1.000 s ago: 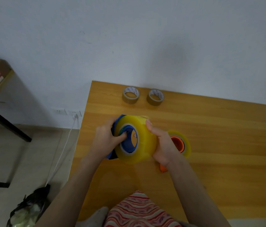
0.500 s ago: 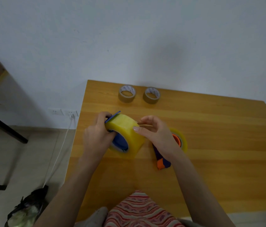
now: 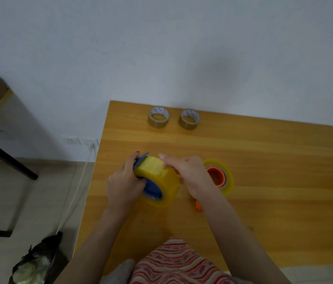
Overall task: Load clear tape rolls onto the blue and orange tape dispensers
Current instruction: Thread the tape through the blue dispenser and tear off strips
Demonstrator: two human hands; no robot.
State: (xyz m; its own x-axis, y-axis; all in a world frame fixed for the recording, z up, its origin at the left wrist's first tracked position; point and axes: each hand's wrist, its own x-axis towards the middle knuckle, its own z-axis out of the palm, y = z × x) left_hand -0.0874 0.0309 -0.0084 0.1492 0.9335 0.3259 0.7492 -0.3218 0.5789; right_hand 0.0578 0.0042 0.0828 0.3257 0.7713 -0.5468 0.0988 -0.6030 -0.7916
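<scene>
- L hand (image 3: 123, 185) grips blue dispenser (image 3: 151, 188) near table's (image 3: 274, 160) left edge, fingers curled round it.
- On that dispenser: tape roll (image 3: 168, 179); R hand (image 3: 190, 175) pinches the roll's top.
- Orange dispenser (image 3: 215, 175) w/ 2nd roll (image 3: 228, 181) lies just right of R hand.
- Brown rolls (image 3: 158, 118) side by side at back edge.

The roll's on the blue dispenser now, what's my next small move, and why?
Probably peel the tape end free and draw it out: the right hand pinches at the top of the clear roll, which sits on the blue dispenser gripped by the left hand.
</scene>
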